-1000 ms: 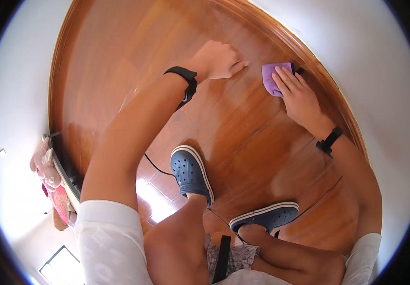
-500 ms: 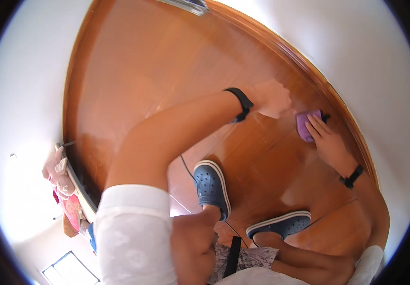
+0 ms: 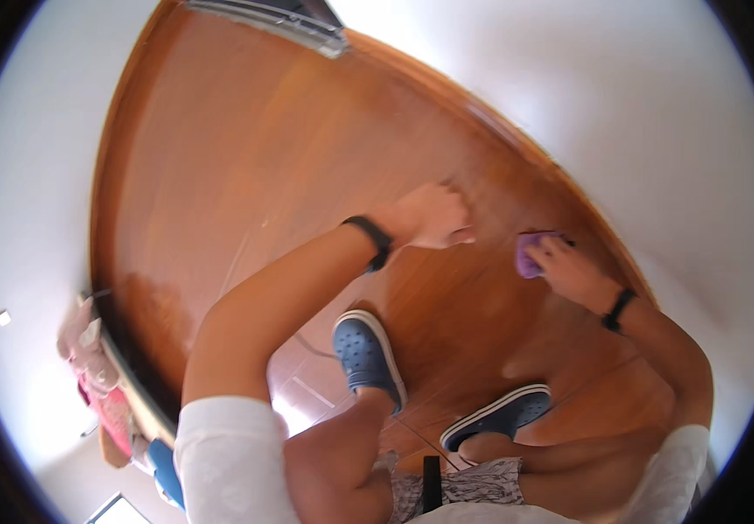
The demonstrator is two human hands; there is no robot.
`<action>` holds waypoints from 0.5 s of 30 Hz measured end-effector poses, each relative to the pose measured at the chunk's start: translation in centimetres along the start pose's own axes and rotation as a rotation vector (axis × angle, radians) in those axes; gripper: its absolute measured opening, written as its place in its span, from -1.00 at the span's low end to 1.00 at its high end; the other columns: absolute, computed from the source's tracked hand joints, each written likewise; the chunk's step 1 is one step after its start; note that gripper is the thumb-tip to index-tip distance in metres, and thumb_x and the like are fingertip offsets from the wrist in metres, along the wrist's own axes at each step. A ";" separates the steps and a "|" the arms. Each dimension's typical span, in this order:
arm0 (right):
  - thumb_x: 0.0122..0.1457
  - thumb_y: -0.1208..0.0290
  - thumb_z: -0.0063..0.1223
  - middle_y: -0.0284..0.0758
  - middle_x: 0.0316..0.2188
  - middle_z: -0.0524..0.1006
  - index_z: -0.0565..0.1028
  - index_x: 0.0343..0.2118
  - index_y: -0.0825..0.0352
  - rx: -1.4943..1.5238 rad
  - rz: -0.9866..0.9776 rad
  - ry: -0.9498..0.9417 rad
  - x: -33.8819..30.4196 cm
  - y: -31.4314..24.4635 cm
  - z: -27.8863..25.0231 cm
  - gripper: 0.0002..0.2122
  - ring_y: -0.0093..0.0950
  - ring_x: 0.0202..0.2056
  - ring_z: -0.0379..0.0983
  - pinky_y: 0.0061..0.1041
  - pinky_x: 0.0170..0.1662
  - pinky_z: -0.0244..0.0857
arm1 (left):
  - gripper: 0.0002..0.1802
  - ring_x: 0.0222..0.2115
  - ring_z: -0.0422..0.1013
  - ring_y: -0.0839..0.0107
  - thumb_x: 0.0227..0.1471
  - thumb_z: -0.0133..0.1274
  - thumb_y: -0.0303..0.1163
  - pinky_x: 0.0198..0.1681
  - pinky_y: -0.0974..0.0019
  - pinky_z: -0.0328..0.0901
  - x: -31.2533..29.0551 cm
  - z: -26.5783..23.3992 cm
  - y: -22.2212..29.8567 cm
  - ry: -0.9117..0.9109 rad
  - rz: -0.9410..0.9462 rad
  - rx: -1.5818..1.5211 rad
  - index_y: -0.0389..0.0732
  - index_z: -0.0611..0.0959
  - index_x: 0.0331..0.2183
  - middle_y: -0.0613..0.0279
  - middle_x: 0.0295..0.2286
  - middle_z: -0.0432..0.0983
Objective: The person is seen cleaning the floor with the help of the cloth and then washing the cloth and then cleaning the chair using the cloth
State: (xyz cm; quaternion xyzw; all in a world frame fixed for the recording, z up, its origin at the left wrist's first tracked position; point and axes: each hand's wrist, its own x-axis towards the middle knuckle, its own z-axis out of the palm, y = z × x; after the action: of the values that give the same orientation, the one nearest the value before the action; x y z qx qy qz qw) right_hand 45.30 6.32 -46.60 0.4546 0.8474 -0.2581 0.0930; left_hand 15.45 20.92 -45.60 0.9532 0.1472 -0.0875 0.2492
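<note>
My right hand presses a folded purple cloth onto the brown wooden floor, close to the baseboard on the right. Its fingers lie bent over the cloth, and a small dark edge shows beyond them. Farther to the left, my left hand hovers over the floor with its fingers curled into a loose fist. Whatever those fingers may hold is hidden. A black band sits on each wrist.
Two blue clogs are on my feet, with a dark cable near them. A brown baseboard runs along the white wall. A metal-framed object stands at the far end. Soft toys and fabrics are piled at the left.
The view has shifted a little. My left hand has moved left and nearer, away from my right hand. My right hand and the purple cloth have come slightly left and nearer.
</note>
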 end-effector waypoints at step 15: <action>0.11 0.47 0.08 -0.07 -0.18 0.41 0.39 0.02 0.16 0.380 0.259 0.451 21.6 -4.8 -4.9 -0.63 -0.02 -0.21 0.45 -0.16 -0.19 0.40 | -0.65 -0.18 0.44 0.08 0.11 0.00 -0.09 -0.16 0.06 0.36 -7.5 0.5 0.0 0.031 -0.332 -0.194 -0.08 0.57 -0.15 0.14 -0.15 0.46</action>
State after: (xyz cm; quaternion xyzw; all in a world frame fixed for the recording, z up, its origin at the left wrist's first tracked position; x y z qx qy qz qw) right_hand 29.41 22.31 -49.23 0.6134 0.7187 -0.2903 -0.1515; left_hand 8.34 18.87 -44.22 0.8885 0.3141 -0.0981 0.3198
